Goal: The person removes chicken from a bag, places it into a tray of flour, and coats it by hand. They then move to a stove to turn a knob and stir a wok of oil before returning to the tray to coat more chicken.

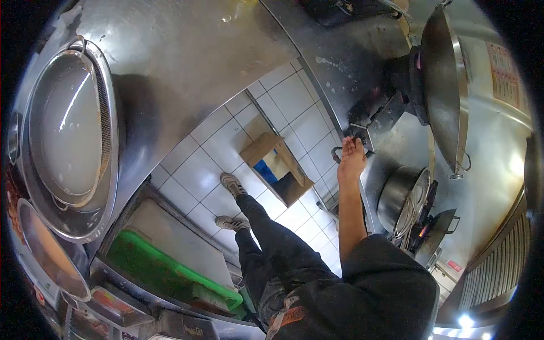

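My right hand (352,156) reaches out to the front edge of the stove. Its fingers are closed together at a dark stove knob (359,135), which they partly hide. Just beside the hand, a curved black handle (336,154) sticks out from the same edge. Beyond it a large wok (443,85) sits over a burner, where a small reddish glow shows. Nearer to my sleeve stands a metal pot (395,195) with wire strainers at its rim. My left hand is out of view.
On the steel counter (187,51) a large metal basin (113,164) holds a strainer and cloudy liquid. An open cardboard box (294,192) lies on the tiled floor by my feet. A green tub (170,266) is under the counter. Another wok (439,235) stands near a flame.
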